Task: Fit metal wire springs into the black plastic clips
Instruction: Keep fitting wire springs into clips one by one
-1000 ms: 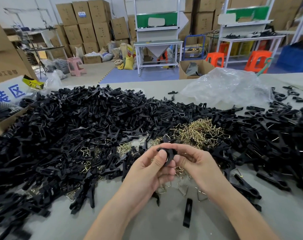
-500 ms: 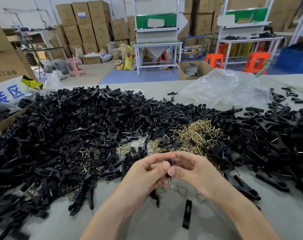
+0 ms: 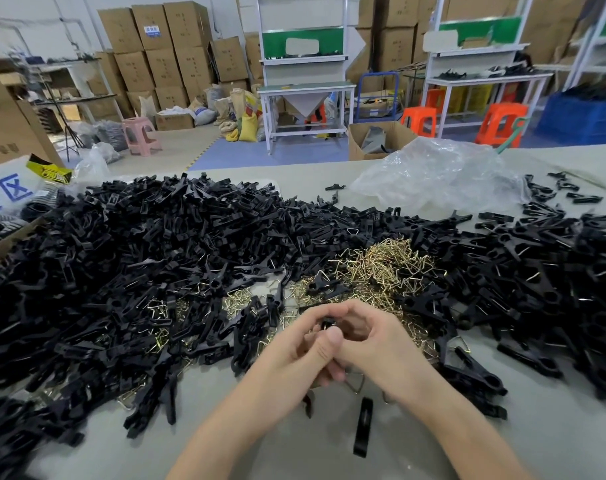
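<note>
My left hand (image 3: 294, 358) and my right hand (image 3: 381, 344) meet in front of me, and their fingers curl together round one small black plastic clip (image 3: 327, 323), most of it hidden between them. A wire spring (image 3: 357, 381) shows just under my hands. Behind them lies a heap of brass-coloured wire springs (image 3: 388, 265). A big pile of black clips (image 3: 149, 271) spreads over the left and middle of the table, and another (image 3: 543, 271) fills the right.
A single clip half (image 3: 363, 426) lies on the grey table (image 3: 294, 455) between my forearms. A crumpled clear plastic bag (image 3: 436, 174) sits at the far right, a cardboard box (image 3: 3, 216) at the left edge. Workbenches, stools and stacked cartons stand beyond the table.
Both hands have drawn lower and nearer to me, and have closed tighter round the clip, so that less of it shows.
</note>
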A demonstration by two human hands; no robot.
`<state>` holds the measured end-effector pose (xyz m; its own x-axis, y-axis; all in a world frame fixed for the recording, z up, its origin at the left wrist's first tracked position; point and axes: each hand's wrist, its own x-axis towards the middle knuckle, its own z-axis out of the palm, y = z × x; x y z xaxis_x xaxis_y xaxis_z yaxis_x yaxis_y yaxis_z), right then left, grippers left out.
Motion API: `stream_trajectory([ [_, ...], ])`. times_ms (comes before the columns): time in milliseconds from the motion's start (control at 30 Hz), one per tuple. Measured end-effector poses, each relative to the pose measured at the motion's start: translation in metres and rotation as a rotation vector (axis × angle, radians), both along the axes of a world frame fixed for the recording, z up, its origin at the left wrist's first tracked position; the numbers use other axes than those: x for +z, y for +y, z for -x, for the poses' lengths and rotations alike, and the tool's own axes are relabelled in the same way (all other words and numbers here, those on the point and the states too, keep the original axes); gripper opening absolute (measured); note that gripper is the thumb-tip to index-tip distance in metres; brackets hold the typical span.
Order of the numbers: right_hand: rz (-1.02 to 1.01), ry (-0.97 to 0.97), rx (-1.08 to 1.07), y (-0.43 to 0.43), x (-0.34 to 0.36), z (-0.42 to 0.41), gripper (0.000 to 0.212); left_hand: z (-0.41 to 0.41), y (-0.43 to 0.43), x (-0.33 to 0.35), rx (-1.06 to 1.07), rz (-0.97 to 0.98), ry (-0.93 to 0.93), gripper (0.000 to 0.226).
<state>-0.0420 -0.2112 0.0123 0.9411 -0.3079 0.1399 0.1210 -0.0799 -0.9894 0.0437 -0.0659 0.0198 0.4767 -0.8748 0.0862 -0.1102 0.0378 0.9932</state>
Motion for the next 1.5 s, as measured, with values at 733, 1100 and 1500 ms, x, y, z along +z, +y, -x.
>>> stream_trajectory([
  [733,-0.12,-0.02,0.019,0.002,-0.003,-0.003,0.026,-0.006,-0.006,-0.001,0.035,-0.014,0.095,0.021],
  [1100,-0.121,-0.008,0.005,0.003,-0.004,-0.004,0.018,-0.004,-0.005,0.001,0.037,-0.024,0.087,0.025],
  [1500,-0.078,0.024,-0.053,0.006,-0.004,-0.006,0.017,0.005,-0.009,0.002,0.012,0.023,0.133,0.033],
])
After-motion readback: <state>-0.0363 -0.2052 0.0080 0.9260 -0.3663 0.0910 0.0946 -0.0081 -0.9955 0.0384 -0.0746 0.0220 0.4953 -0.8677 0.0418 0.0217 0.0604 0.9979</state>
